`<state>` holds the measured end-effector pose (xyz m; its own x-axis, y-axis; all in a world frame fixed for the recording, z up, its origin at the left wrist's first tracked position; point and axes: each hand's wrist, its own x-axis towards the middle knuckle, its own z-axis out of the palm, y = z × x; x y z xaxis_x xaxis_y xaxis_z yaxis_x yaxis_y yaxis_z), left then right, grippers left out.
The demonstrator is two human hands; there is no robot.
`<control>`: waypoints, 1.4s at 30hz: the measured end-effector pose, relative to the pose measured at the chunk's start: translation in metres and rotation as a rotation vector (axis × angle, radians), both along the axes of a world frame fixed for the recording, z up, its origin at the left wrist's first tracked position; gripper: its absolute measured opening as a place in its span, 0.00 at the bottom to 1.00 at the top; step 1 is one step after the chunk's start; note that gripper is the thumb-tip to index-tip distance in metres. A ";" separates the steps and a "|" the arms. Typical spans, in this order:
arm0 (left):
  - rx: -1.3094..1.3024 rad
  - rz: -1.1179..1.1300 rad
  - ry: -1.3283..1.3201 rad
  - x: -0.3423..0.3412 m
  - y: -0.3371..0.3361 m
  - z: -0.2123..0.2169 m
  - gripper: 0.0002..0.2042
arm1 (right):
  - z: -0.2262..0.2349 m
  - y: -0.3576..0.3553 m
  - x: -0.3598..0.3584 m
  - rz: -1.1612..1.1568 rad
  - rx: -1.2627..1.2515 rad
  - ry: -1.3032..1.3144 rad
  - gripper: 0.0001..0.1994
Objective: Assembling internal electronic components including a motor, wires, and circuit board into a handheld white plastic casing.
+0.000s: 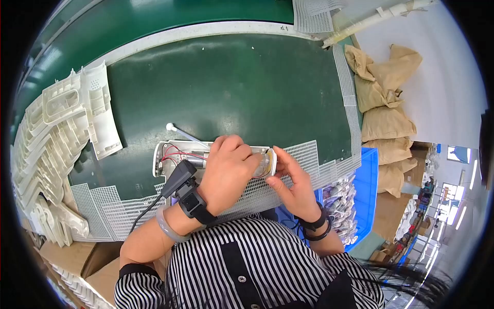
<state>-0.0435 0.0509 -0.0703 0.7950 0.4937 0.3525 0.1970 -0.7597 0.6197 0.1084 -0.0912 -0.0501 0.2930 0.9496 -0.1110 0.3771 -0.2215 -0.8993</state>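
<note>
A long white plastic housing lies at the near side of the green work surface, its inner side up. Red wires and a silvery cylindrical part show inside it. My left hand is over its middle, fingers curled down; what they pinch is hidden. A thin pale rod with a round white end slants out from behind that hand. With thumb and fingers, my right hand grips the housing's right end, beside a yellowish round part.
White plastic shells are stacked along the left. Perforated white matting edges the green surface. A blue crate with bagged parts stands at right, near tan sacks. An open cardboard box sits lower left.
</note>
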 end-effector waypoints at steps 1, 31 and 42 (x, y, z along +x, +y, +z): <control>0.001 -0.005 0.007 0.001 0.001 0.001 0.11 | 0.002 0.001 0.001 -0.004 -0.014 0.019 0.33; 0.041 0.200 0.128 -0.044 0.014 0.058 0.19 | 0.006 0.003 0.016 0.044 0.004 -0.210 0.34; 0.250 0.161 0.400 -0.095 0.017 0.039 0.18 | 0.006 0.023 0.001 0.360 0.263 -0.729 0.12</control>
